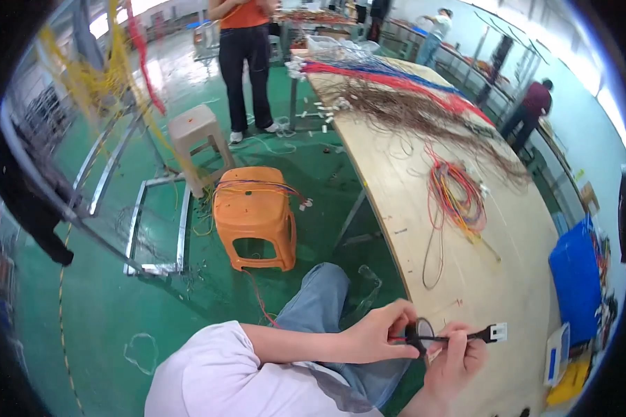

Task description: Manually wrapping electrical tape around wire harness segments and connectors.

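My left hand (382, 335) is closed on a roll of black tape (416, 342), with a bit of red wire showing beside its fingers. Close against it, my right hand (455, 363) pinches a black-wrapped cable (475, 336). A white plug connector (498, 332) sits at the cable's right end, past the fingertips. Both hands are above the near edge of the wooden table (502, 292). The fingers partly hide where tape and cable meet.
Farther along the table lie a coil of coloured wires (457, 194) and long brown wire bundles (410, 111). An orange stool (252, 201) with wires stands left, before a grey stool (195, 128). A blue bin (575, 278) is at right; a person (245, 62) stands beyond.
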